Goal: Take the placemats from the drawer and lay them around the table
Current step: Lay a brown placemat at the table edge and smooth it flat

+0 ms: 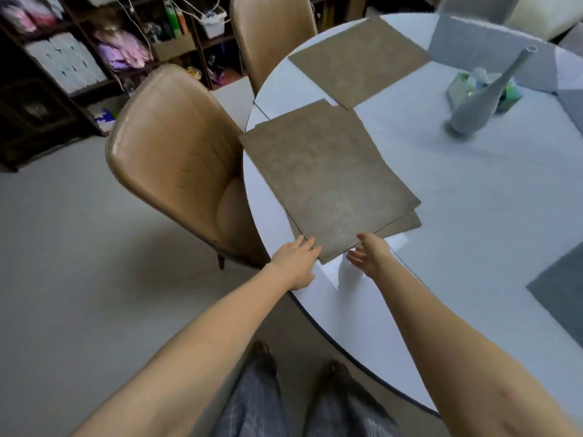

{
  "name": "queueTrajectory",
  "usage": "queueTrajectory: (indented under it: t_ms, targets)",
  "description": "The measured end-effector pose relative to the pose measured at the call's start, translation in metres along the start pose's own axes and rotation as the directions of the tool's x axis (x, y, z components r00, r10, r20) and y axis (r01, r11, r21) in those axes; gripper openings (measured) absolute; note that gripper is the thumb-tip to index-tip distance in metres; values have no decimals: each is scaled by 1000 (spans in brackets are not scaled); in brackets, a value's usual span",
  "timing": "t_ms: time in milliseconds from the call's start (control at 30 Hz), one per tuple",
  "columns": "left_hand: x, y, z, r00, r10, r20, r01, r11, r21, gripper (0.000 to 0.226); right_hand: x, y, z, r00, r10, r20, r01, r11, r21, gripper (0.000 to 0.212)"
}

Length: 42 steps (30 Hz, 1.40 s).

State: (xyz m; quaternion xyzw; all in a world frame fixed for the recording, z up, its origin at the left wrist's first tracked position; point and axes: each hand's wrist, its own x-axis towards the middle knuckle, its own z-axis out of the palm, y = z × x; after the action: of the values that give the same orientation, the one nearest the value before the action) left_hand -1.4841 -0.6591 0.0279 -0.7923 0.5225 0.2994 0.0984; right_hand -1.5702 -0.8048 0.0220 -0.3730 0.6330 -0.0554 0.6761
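A small stack of brown placemats (pixel 328 181) lies on the round white table (pixel 441 216), overhanging its left edge; a lower mat peeks out at the stack's right corner. Another brown placemat (pixel 359 61) lies flat farther back by the second chair. My left hand (pixel 296 260) touches the stack's near left corner with fingers spread. At the stack's near edge my right hand (pixel 369 253) is open, thumb against the mat, fingers apart just below it. Neither hand has a clear grip on the mats.
Two tan leather chairs (pixel 176 159) (pixel 268 36) stand at the table's left side. A grey bottle vase (pixel 482 99) and a tissue pack (pixel 467 86) sit mid-table. Grey mats lie at the far right (pixel 558 298) and back (pixel 473 48). Cluttered shelves (pixel 79 58) line the back wall.
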Motion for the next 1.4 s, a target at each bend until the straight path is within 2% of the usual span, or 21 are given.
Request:
queueTrajectory:
  t_ms: [133, 267, 433, 500, 567, 667, 767, 867, 967, 1100, 1167, 1300, 1400]
  targets:
    - [11, -15, 0, 989, 101, 111, -104, 994, 26, 70, 2, 2, 15, 995, 9, -102, 0, 996, 93, 14]
    - [19, -22, -3, 976, 160, 149, -163, 987, 8, 69, 3, -3, 22, 984, 2, -179, 22, 991, 134, 2]
    - [18, -31, -16, 963, 219, 155, -213, 975, -55, 66, 4, -1, 25, 986, -33, -164, 51, 993, 104, 6]
    - [18, -36, -23, 964, 240, 113, -232, 969, -78, 66, 5, 0, 29, 984, -76, -159, 83, 996, 36, 19]
    - [19, -42, -27, 969, 243, 38, -242, 970, -31, 72, 4, 1, 29, 979, -138, -151, 138, 990, -11, 27]
    - [22, -50, -36, 963, 236, -128, -229, 971, 66, 86, -12, -11, 20, 970, -226, -93, 230, 972, 37, 16]
    - [29, -42, -50, 909, 325, -260, -266, 934, 238, 88, -31, -25, -1, 942, -317, -107, 328, 938, 109, 16]
    - [39, -23, -62, 844, 442, -305, -331, 875, 352, 71, -47, -31, -43, 923, -350, -157, 370, 921, 123, 15]
    - [43, 7, -68, 812, 537, -230, -430, 816, 386, 53, -56, -25, -94, 900, -353, -254, 370, 929, 22, 25]
    - [35, 63, -61, 777, 608, -164, -509, 760, 404, 56, -58, -12, -152, 858, -352, -373, 309, 935, -171, 14]
    - [31, 93, -53, 749, 645, -152, -537, 725, 431, 52, -59, -5, -179, 839, -369, -399, 289, 925, -247, 17]
    - [15, 151, -33, 729, 676, -105, -574, 688, 444, 51, -56, 15, -231, 773, -487, -406, 284, 839, -464, 21]
    - [9, 190, -15, 762, 639, -105, -563, 734, 381, 47, -54, 33, -266, 737, -572, -360, 295, 752, -590, 24]
